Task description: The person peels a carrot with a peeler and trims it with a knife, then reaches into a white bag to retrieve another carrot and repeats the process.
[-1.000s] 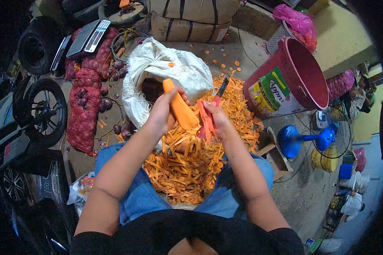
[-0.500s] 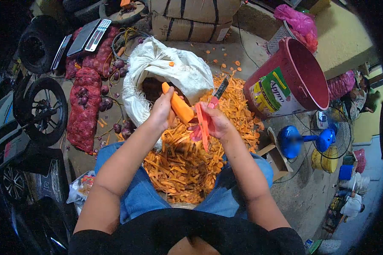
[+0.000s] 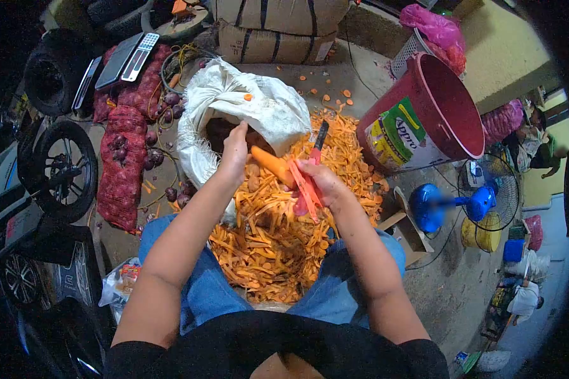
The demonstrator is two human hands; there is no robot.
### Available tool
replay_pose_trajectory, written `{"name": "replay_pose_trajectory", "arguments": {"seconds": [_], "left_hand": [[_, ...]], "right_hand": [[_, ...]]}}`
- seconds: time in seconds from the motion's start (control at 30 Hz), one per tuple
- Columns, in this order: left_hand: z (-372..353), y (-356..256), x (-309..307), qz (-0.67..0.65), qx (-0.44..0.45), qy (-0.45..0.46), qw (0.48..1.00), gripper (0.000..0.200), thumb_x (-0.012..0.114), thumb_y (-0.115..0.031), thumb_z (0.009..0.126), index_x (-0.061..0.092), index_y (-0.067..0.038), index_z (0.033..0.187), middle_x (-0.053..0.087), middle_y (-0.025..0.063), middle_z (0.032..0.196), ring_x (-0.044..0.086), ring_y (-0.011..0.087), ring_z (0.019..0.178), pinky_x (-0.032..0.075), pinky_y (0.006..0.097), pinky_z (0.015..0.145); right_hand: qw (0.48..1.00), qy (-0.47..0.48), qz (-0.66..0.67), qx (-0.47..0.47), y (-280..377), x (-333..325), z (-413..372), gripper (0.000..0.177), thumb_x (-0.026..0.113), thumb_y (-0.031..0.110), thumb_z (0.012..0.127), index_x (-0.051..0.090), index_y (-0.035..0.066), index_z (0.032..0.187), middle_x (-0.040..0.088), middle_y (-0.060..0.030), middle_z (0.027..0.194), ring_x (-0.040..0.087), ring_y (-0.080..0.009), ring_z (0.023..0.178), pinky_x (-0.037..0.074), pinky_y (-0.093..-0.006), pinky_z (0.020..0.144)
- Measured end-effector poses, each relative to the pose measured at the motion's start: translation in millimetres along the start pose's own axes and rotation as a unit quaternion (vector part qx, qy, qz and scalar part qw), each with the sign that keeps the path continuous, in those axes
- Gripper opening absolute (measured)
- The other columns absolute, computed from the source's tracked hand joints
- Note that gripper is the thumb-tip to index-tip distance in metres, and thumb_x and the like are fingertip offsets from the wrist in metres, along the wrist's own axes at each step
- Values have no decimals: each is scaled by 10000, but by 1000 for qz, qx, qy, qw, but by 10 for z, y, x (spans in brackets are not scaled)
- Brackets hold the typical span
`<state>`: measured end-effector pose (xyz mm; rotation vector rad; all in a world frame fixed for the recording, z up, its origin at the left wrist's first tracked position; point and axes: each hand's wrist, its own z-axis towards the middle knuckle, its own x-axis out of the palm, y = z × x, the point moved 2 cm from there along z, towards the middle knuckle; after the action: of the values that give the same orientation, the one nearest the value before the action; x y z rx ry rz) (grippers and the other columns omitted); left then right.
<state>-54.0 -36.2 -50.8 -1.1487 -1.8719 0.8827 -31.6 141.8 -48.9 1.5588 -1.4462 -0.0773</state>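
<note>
My left hand (image 3: 235, 155) is beside the white sack's mouth, its fingers stretched out and a small gap between it and the carrot. The peeled orange carrot (image 3: 272, 165) slants between my hands, its lower end against my right hand (image 3: 322, 183). That hand is closed around a red peeler (image 3: 305, 189) and the pink-red handle of a knife (image 3: 321, 138), whose dark blade points up and away. Whether its fingers also grip the carrot is partly hidden. Under both hands spreads a heap of carrot peelings (image 3: 265, 252). The open white sack (image 3: 269, 104) has a dark interior.
To the right stands a large dark red bucket (image 3: 417, 120), with a blue fan (image 3: 430, 208) and an opened cardboard box (image 3: 408, 237) nearer me. Red net bags of onions (image 3: 121, 170) and a scale (image 3: 123, 60) are left. Wrapped bales (image 3: 278, 38) stand behind.
My left hand has come off the carrot and straightened its fingers. The carrot has tipped flatter toward my right hand, which still holds the peeler and knife. The view has shifted slightly.
</note>
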Motion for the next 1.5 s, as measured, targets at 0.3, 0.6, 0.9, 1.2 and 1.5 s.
{"name": "replay_pose_trajectory", "arguments": {"seconds": [0.3, 0.6, 0.9, 1.2, 1.5], "left_hand": [[7, -1, -66, -43, -52, 42, 997, 386, 398, -383, 792, 470, -77, 1016, 374, 52, 1002, 368, 177, 885, 350, 362, 764], [17, 73, -57, -21, -77, 74, 994, 321, 414, -361, 788, 492, -82, 928, 421, 30, 891, 416, 161, 799, 376, 341, 719], [355, 37, -347, -68, -1, -20, 997, 295, 407, -321, 792, 485, -63, 912, 464, 37, 865, 447, 160, 783, 409, 314, 649], [1232, 1259, -1314, 240, 78, -252, 934, 215, 476, -228, 724, 509, -17, 751, 533, 91, 669, 511, 181, 626, 397, 301, 584], [1569, 1366, -959, 444, 169, -186, 860, 192, 503, -164, 660, 542, 6, 742, 538, 174, 722, 525, 301, 715, 416, 360, 665]], "right_hand": [[932, -93, 29, -350, 822, -746, -536, 294, 475, 320, 774, 457, 78, 941, 514, -93, 849, 528, -207, 799, 472, -404, 645], [885, -203, 174, -382, 943, -913, -735, 345, 415, 268, 813, 403, 11, 1043, 474, -196, 1009, 504, -268, 878, 418, -361, 748], [849, -388, -112, -341, 779, -518, -463, 158, 523, 178, 757, 478, 77, 644, 443, 36, 609, 410, -63, 567, 341, -228, 518], [834, -316, -397, -219, 625, -539, -209, 204, 492, 209, 760, 530, 15, 714, 498, -46, 550, 444, -137, 500, 350, -284, 485], [718, -257, -644, -61, 484, -431, -58, 183, 472, 192, 724, 562, 62, 815, 551, -173, 729, 529, -319, 702, 406, -384, 627]]}}
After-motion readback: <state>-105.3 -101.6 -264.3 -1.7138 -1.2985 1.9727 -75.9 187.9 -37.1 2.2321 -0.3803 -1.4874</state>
